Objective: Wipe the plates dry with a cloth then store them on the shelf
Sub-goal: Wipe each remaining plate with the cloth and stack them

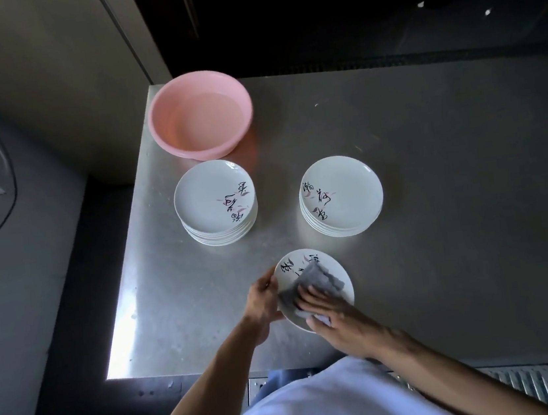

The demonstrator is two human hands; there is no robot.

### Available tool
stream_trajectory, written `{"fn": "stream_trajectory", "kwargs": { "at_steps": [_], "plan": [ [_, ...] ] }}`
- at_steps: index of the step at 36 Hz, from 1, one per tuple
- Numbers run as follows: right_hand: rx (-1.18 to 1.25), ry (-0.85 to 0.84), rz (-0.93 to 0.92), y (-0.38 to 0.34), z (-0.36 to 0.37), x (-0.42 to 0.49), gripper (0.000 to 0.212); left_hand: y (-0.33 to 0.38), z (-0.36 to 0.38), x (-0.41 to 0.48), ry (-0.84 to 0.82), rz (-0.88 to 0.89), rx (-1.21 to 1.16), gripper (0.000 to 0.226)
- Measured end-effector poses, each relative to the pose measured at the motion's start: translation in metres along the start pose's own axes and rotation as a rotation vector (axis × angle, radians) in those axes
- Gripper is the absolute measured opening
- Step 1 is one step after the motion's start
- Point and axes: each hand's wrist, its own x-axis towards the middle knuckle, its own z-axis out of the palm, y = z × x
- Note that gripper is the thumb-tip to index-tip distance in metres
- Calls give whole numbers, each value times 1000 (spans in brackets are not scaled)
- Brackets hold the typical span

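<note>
Two plate stacks on the steel counter (pixel 436 187): left stack (pixel 216 203) just in front of pink basin (pixel 199 114) at far left corner, right stack (pixel 341 195) mid-counter. Near front edge, left hand (pixel 260 298) grips single plate (pixel 338 280) by its rim; right hand (pixel 336 317) presses grey cloth (pixel 309 280) flat on it.

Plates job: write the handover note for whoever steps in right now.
Left hand grips the rim of the plate held over the steel counter.
Right hand presses the grey cloth onto its face, mid-wipe.
Left stack and right stack sit behind; which one is dried, cannot tell.
Pink basin at back.
Left: finish wiping, shelve all; no shelf visible.
</note>
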Motion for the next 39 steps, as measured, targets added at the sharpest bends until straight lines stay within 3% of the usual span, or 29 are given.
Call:
{"fn": "stream_trajectory", "kwargs": {
  "at_steps": [2, 4, 7, 9, 12, 14, 16, 18, 20, 22, 26, 28, 31, 33, 35, 37, 39],
  "plan": [
    [-23, 43, 34, 8, 2, -8, 78, -2, 0, -2, -13, 3, -4, 37],
    [-21, 180, 195, 6, 0, -3, 83, -5, 3, -4, -30, 13, -13, 37],
    [112, 210, 551, -13, -9, 22, 58, -10, 12, -8, -98, 30, -24, 36],
    [214, 250, 540, -22, -10, 37, 54, -12, 18, -10, -124, 34, -27, 34],
    [347, 266, 222, -32, -2, 42, 66, -13, 17, -9, -139, 33, -10, 29],
    [313, 238, 165, -26, 3, 41, 77, -14, 14, -10, -140, 28, -6, 28],
    [159, 224, 288, -16, 1, 42, 79, -13, 11, -12, -119, 20, -1, 32],
    [-5, 218, 529, -9, 0, 44, 62, -13, 11, -13, -108, 30, 7, 35],
    [-15, 239, 658, -13, -2, 46, 57, -14, 13, -12, -102, 38, 11, 36],
    [69, 248, 605, -20, 2, 47, 56, -15, 15, -11, -84, 42, 16, 36],
    [306, 276, 176, -29, 10, 39, 66, -14, 16, -11, -80, 41, 48, 30],
    [294, 252, 190, -23, 8, 38, 58, -14, 14, -11, -51, 49, 26, 32],
    [42, 239, 509, -14, -1, 42, 71, -17, 14, -11, 16, 22, -128, 36],
    [50, 262, 613, -17, -7, 47, 70, -18, 16, -12, 80, -13, -206, 27],
    [223, 293, 483, -23, -5, 50, 54, -14, 18, -13, 152, -28, -217, 5],
    [358, 260, 281, -31, 1, 48, 51, -15, 17, -11, 142, -28, -179, 13],
    [278, 192, 162, -32, 4, 45, 56, -14, 15, -15, 96, 2, -170, 9]
  ]
}}
